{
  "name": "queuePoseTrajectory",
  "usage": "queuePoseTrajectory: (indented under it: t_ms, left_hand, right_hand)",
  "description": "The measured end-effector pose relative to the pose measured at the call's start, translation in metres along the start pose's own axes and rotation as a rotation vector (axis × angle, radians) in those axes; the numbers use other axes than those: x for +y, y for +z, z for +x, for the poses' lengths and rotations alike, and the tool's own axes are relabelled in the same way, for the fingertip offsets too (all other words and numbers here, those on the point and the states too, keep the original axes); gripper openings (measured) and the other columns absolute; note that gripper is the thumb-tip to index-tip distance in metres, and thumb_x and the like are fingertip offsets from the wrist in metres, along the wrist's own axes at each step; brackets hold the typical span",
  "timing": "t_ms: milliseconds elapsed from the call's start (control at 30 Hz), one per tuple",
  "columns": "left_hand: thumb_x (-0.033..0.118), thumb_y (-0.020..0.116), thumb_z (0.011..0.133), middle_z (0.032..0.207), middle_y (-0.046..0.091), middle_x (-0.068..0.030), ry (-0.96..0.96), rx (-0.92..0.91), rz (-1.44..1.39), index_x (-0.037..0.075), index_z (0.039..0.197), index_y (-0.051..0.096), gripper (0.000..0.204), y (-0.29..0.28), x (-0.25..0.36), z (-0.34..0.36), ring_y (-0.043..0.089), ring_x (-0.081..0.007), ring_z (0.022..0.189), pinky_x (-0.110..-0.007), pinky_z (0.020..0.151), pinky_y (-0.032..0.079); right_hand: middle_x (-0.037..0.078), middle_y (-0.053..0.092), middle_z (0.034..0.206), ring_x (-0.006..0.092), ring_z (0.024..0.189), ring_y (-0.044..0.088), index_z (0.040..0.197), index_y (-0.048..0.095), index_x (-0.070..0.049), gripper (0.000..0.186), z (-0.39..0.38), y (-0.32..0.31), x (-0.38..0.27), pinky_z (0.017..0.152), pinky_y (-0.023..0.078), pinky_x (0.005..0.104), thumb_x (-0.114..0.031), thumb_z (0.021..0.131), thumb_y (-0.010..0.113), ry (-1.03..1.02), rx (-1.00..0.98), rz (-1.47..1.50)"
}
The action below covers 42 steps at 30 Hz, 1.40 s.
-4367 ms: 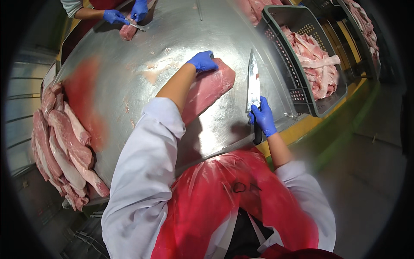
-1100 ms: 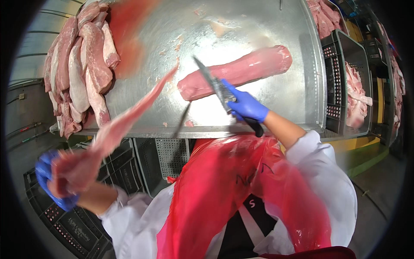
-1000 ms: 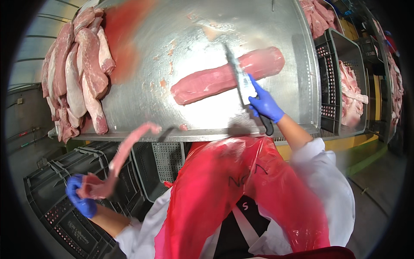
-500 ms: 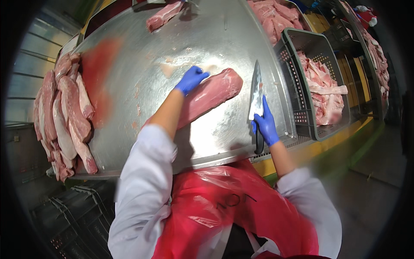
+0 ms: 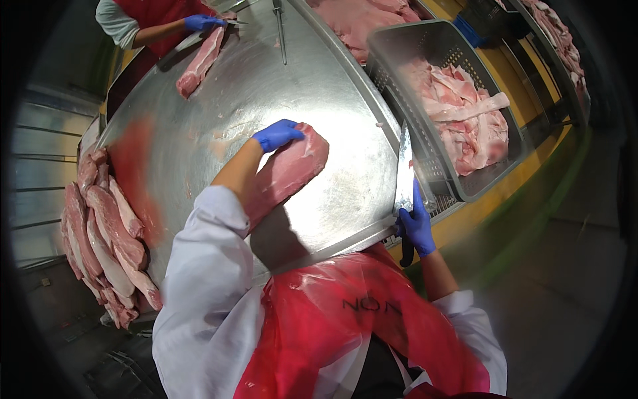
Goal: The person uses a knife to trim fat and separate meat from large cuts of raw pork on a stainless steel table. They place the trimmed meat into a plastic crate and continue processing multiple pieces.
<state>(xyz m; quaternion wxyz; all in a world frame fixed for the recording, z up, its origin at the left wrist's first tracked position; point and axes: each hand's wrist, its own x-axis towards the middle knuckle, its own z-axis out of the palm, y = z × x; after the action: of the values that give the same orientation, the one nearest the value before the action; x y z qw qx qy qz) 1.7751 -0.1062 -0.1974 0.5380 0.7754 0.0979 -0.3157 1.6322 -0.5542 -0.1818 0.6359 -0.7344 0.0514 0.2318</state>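
Blue gloves cover both hands in the head view. The left hand (image 5: 275, 135) is at the far end of a long pink piece of meat (image 5: 290, 166), which lies on the shiny metal table (image 5: 345, 206). Its bent fingers (image 5: 292, 128) touch the top left side, and the meat runs back from them, beside the forearm. I cannot tell if they grip it or just press. The right hand (image 5: 417, 226) is wrapped around the black handle of a big knife (image 5: 404, 176). Its blade points away, next to a grey crate (image 5: 407, 44) of pale meat strips (image 5: 468, 123).
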Motion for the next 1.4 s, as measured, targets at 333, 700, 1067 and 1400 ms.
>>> queuePoseTrajectory:
  t_ms: [333, 700, 1067, 1400]
  left_hand:
    - [0.028, 0.054, 0.090, 0.076, 0.066, -0.0095, 0.103, 0.461, 0.469, -0.006, 0.106, 0.068, 0.040, 0.000, 0.043, -0.086, 0.062, -0.0182, 0.066, -0.034, 0.062, 0.049]
    - [0.033, 0.057, 0.086, 0.093, 0.069, -0.0298, 0.123, 0.641, 0.200, -0.008, 0.094, 0.068, 0.043, 0.038, 0.046, -0.086, 0.070, -0.0413, 0.087, -0.044, 0.082, 0.053]
    - [0.027, 0.056, 0.083, 0.092, 0.068, -0.0298, 0.375, 0.730, 0.682, -0.005, 0.091, 0.068, 0.035, 0.027, 0.102, -0.080, 0.067, -0.0453, 0.092, -0.052, 0.083, 0.052]
    - [0.034, 0.070, 0.087, 0.112, 0.069, -0.0230, 0.016, 0.803, 0.366, -0.003, 0.117, 0.065, 0.048, -0.075, -0.118, -0.011, 0.067, -0.0356, 0.106, -0.042, 0.092, 0.052]
  right_hand:
    - [0.010, 0.065, 0.074, 0.0162, 0.058, 0.062, 0.164, 0.009, -0.024, 0.085, 0.061, 0.046, -0.046, 0.054, 0.055, 0.0327, -0.007, 0.094, 0.054, -0.200, -0.226, -0.111]
    - [0.015, 0.067, 0.083, 0.0188, 0.060, 0.063, 0.163, 0.017, -0.029, 0.079, 0.132, 0.161, -0.130, 0.056, 0.056, 0.0355, -0.006, 0.095, 0.052, -0.051, -0.570, -0.105]
    - [0.012, 0.065, 0.085, 0.0178, 0.057, 0.059, 0.162, 0.021, -0.014, 0.079, 0.136, 0.206, -0.092, 0.052, 0.053, 0.0332, -0.005, 0.090, 0.053, 0.114, -0.567, -0.113]
    - [0.005, 0.060, 0.074, 0.0111, 0.055, 0.055, 0.162, 0.021, -0.028, 0.079, -0.015, 0.097, -0.060, 0.050, 0.050, 0.0289, -0.002, 0.096, 0.053, 0.077, -0.310, -0.106]
